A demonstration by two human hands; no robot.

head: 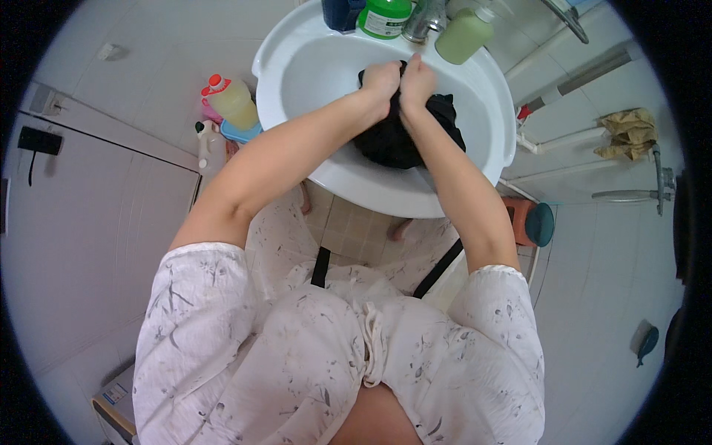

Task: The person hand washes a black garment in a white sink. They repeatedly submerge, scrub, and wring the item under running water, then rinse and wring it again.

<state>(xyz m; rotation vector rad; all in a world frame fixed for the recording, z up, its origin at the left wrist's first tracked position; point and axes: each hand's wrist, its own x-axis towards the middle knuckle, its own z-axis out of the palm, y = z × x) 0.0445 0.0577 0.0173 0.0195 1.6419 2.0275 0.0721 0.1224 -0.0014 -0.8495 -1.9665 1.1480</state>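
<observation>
A black cloth (389,142) lies bunched in the bowl of a white washbasin (317,72). Near the tap, my left hand (381,83) is closed around a gathered part of it. My right hand (418,83) grips the cloth right beside the left, the two fists almost touching. Some of the fabric shows between them, and the rest spreads below my wrists. Behind my hands stands the metal tap (425,22); whether water is running cannot be told.
A green bottle (385,19), a dark blue container (340,14) and a pale green pump bottle (464,36) stand on the basin's back rim. At left are a jug of yellowish liquid (236,103) and a white jug (211,144). An orange stool (520,214) stands at right.
</observation>
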